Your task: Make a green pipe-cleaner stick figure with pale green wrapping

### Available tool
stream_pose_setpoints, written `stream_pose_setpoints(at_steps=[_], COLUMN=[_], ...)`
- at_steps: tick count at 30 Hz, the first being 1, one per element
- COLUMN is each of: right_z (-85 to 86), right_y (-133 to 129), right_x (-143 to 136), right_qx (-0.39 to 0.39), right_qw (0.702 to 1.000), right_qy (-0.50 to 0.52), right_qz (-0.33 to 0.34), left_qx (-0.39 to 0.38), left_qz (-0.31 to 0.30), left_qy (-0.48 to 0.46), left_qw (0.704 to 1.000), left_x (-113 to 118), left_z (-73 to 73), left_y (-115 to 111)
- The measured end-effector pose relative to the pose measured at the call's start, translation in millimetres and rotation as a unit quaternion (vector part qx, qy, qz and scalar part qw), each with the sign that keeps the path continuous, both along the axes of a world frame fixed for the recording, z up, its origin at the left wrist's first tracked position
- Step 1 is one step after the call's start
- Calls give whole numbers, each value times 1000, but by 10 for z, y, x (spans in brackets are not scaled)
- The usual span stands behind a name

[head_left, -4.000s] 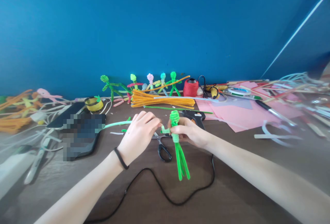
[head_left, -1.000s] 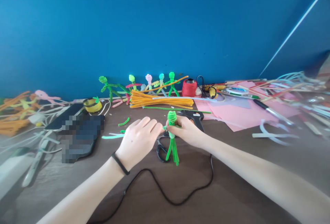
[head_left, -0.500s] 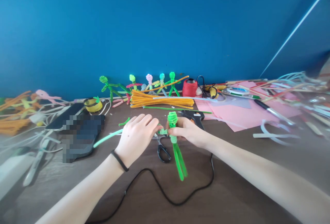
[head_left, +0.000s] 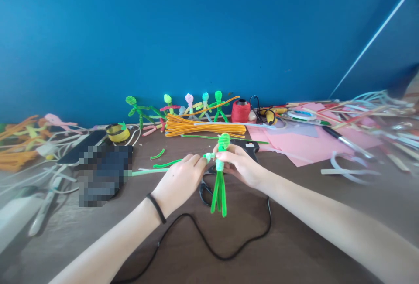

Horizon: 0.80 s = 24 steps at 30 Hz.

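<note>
A green pipe-cleaner figure (head_left: 223,142) with a coiled head, a pale green band round its body and green strands hanging down is upright in my right hand (head_left: 244,165), whose fingers pinch its body. My left hand (head_left: 183,178) is closed at the figure's left side, on its arm part. From that hand a pale green pipe cleaner (head_left: 149,172) and a green strand stretch out to the left. Dark-handled scissors (head_left: 205,193) lie on the table behind, partly covered by my hand.
Finished pipe-cleaner figures (head_left: 218,103) stand along the blue wall, behind an orange pipe-cleaner bundle (head_left: 203,127). Red thread (head_left: 240,111), a glue gun (head_left: 250,146) and pink paper (head_left: 294,144) are to the right. A phone (head_left: 106,175) lies left; a black cable (head_left: 209,249) crosses the front.
The figure has tilted, its hanging strands swinging left and its head rising a little. My left hand has moved slightly down, and the pale green pipe cleaner now lies flatter.
</note>
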State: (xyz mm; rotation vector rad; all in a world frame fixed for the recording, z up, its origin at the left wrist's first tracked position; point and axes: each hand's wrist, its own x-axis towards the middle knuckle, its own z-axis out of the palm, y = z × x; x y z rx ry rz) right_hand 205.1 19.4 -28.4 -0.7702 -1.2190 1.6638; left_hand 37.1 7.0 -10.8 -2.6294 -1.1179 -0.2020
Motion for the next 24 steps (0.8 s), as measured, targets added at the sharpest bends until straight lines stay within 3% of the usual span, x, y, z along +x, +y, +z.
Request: stream_pose_setpoints(at_steps=[11, 19, 24], right_z=[-37, -22, -48], right_y=[43, 26, 27], right_x=[-12, 8, 19], right_qx=[131, 146, 104], right_qw=[973, 957, 971], right_qy=[-181, -249, -205], right_qz=[-50, 18, 66], left_qx=[54, 139, 113], left_qz=[-27, -4, 31], left_qy=[48, 27, 19], left_qw=[997, 990, 993], left_x=[12, -26, -53], left_z=[30, 133, 150], left_y=[-80, -54, 1])
